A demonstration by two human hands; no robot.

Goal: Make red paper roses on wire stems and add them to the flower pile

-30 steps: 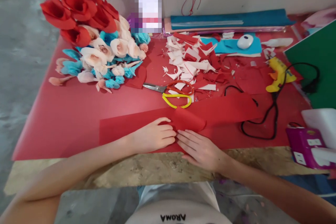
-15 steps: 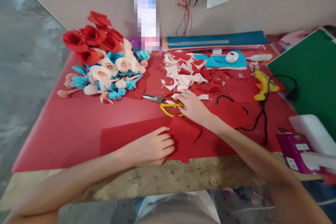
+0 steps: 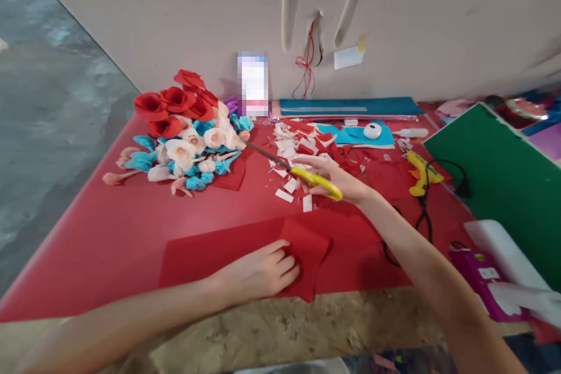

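Observation:
My right hand (image 3: 335,178) grips scissors (image 3: 312,179) by their yellow handles, raised above the table. Their blades point to the far left, towards the paper flowers (image 3: 184,152). My left hand (image 3: 274,269) rests on a sheet of red paper (image 3: 197,251) near the front edge. Its fingers are curled over a folded-back part of the sheet (image 3: 309,251); the thumb lies along the fold. Beyond the scissors, white and red paper scraps (image 3: 287,143) lie heaped, with some loose bits under my right hand.
A yellow glue gun (image 3: 421,174) with a black cord lies right. A green board (image 3: 499,187) leans beyond it, near a purple box (image 3: 477,280). A phone (image 3: 253,85) stands against the wall. A white earbud case (image 3: 372,131) sits on blue paper (image 3: 388,137).
My right hand has lifted the scissors off the table by the handles. My left hand stays on the red paper. The view has tilted upward, showing more wall.

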